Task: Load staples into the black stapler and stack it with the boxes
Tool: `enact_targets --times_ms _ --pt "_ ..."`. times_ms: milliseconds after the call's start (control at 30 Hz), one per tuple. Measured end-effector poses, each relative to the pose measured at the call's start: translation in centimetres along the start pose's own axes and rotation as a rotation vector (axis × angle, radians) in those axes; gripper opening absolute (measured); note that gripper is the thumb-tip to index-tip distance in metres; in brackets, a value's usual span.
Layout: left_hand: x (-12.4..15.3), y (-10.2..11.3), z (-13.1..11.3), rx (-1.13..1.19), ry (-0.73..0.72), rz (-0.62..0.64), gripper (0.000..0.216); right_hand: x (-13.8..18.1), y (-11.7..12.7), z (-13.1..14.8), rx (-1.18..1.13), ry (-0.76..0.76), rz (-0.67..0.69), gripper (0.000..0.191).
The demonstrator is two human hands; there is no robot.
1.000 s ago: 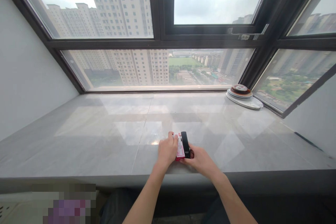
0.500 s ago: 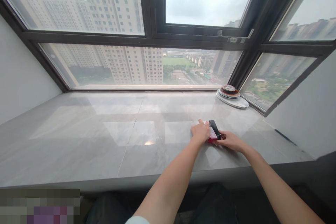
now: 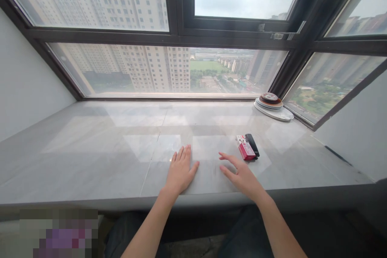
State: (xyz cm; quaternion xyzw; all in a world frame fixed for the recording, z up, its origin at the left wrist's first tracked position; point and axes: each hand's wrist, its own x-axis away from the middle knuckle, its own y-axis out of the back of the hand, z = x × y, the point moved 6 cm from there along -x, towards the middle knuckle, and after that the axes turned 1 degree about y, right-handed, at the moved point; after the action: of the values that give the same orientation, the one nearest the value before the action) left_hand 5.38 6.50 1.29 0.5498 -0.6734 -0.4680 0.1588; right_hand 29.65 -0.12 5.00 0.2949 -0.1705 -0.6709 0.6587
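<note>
Left hand [image 3: 180, 170] lies flat on the marble window ledge [image 3: 90, 157], fingers [image 3: 183, 154] straight, together and released, gripping nothing. Right hand [image 3: 242, 175] hovers low over the ledge, fingers [image 3: 227, 157] spread loose and open, also empty, fingertips pointing toward the red-and-white card box [image 3: 245, 150] but not touching it. One card box, lying flat on the ledge just beyond and right of the right hand; one black lighter-like bar [image 3: 252, 144] lying against its right side, touching, exact identity hard to tell. One stack of round plates [image 3: 273, 106] sits far back at the right corner by the window frame [image 3: 178, 36], well apart from the hands; plate count within the stack unclear. Two bare forearms, two hands, all the person's own. Versus half a second earlier: both hands were on the box and black bar, now both have let go and pulled back toward the ledge's near edge; box and bar stay side by side on the ledge.
</note>
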Motion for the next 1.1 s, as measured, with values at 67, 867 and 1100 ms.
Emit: enact_targets --times_ms 67,867,1100 --pt "0.9 1.1 1.6 -0.148 0.028 0.004 0.064 -1.1 -4.2 1.5 0.221 0.091 0.077 0.06" --pt "1.8 2.9 2.3 -0.346 0.023 0.05 0.054 -2.8 -8.3 0.7 0.699 -0.018 0.036 0.06" --pt "1.3 2.6 2.0 -0.374 0.023 0.043 0.055 -3.4 -8.5 0.6 0.708 -0.015 0.045 0.063"
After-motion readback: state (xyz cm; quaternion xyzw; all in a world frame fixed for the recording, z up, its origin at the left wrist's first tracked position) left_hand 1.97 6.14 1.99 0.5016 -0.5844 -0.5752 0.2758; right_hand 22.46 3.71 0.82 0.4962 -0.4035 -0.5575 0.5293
